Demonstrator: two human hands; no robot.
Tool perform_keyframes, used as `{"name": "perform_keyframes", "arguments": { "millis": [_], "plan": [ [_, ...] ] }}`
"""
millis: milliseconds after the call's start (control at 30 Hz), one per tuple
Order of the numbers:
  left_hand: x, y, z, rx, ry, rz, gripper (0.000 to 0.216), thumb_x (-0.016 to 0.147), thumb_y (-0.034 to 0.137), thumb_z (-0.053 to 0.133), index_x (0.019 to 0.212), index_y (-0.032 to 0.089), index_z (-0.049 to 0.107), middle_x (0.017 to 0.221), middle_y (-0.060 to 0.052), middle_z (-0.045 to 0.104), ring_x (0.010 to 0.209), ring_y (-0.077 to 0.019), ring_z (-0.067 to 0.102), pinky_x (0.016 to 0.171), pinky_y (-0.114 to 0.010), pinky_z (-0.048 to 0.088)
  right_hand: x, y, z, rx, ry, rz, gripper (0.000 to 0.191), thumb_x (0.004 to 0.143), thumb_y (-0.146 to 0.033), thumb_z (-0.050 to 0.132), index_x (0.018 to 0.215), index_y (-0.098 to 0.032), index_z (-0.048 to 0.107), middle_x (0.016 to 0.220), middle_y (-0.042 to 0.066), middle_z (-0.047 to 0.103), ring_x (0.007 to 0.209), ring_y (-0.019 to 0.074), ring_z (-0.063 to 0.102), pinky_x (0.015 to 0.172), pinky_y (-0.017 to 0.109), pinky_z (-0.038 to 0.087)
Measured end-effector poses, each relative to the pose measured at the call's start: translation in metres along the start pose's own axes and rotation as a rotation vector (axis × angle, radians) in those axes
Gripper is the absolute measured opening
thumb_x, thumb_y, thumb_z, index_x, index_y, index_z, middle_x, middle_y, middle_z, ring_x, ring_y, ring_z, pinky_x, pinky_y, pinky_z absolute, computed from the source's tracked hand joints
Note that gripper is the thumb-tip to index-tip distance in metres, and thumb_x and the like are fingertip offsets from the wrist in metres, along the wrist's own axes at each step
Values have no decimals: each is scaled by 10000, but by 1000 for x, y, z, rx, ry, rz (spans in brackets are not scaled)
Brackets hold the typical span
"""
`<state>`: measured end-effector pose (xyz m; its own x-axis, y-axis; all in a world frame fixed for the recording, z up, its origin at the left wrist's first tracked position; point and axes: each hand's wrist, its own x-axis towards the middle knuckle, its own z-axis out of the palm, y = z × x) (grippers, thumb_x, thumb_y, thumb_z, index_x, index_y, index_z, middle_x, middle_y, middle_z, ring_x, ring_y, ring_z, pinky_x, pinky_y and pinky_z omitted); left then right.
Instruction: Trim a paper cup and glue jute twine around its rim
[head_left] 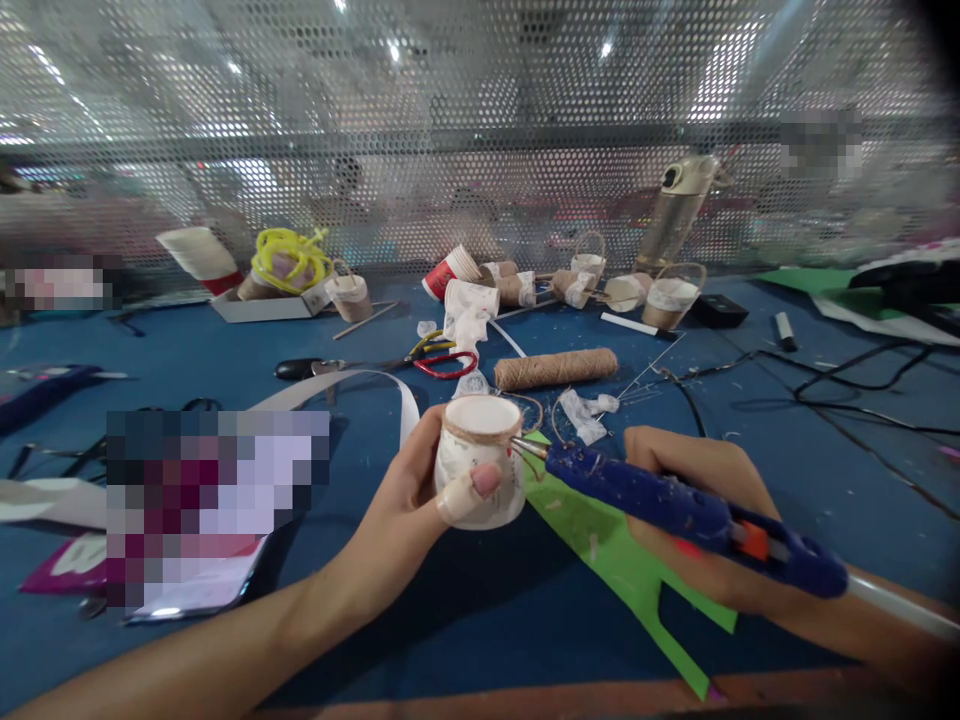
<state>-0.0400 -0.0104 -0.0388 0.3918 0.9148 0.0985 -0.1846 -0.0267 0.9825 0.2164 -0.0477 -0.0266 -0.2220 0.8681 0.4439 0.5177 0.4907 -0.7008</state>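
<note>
My left hand (424, 490) is closed round a white paper cup (491, 505), its thumb pressed across the front. A band of jute twine runs about the cup near its upper end, and a loose length trails off at the right. In my right hand (697, 500) is a blue hot glue gun (637, 490) with a glue stick sticking out of its back. Its metal nozzle meets the twine at the cup's right side. Just behind the cup lies a roll of jute twine (555, 368). Green paper (615, 560) lies under the glue gun.
Scissors with red handles (446, 366) lie behind the cup. Several small twine-wrapped cup baskets (664, 303) stand along the back, near a bottle (675, 215). A phone (202, 580) rests at left; black cables (840, 385) cross the right. A perforated metal screen (450, 130) bounds the table.
</note>
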Motion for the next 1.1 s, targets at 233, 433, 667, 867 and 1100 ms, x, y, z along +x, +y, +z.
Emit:
{"name": "perform_keyframes", "arguments": {
  "millis": [233, 433, 667, 867, 1100],
  "plan": [
    [-2, 0, -3, 11, -3, -9, 330, 940, 379, 695, 1267, 344, 668, 1210, 4, 724, 1168, -235, 616, 920, -256, 479, 2, -1, -1, 27, -2, 30, 307, 731, -163, 625, 666, -233, 334, 577, -87, 375, 504, 90, 335, 496, 267, 248],
    [-2, 2, -3, -24, -22, -36, 362, 938, 415, 678, 1286, 315, 666, 1256, -26, 735, 1208, -288, 624, 905, -296, 505, 3, -1, -4, 37, -62, 59, 282, 748, -136, 605, 652, -229, 356, 569, -83, 393, 502, 88, 359, 486, 257, 262],
    [-3, 0, -3, -80, -17, -48, 377, 918, 406, 693, 1270, 274, 669, 1288, -58, 736, 1244, -335, 628, 957, -353, 530, 3, -2, -4, 76, -63, 139, 201, 759, -159, 583, 657, -229, 424, 576, -66, 434, 511, 104, 382, 479, 264, 277],
    [-2, 1, -2, -100, -21, -53, 369, 933, 393, 674, 1282, 275, 670, 1253, -54, 755, 1223, -336, 648, 937, -357, 547, 5, 0, -8, 34, -120, 109, 203, 789, -154, 576, 675, -238, 431, 580, -64, 450, 509, 109, 412, 463, 255, 297],
    [-1, 5, 0, -74, -39, -80, 370, 934, 389, 675, 1281, 261, 683, 1247, -63, 765, 1212, -345, 658, 898, -344, 547, 5, -2, -9, 33, -117, 48, 263, 781, -127, 589, 662, -241, 384, 571, -70, 428, 492, 101, 394, 453, 257, 287]
  ]
}}
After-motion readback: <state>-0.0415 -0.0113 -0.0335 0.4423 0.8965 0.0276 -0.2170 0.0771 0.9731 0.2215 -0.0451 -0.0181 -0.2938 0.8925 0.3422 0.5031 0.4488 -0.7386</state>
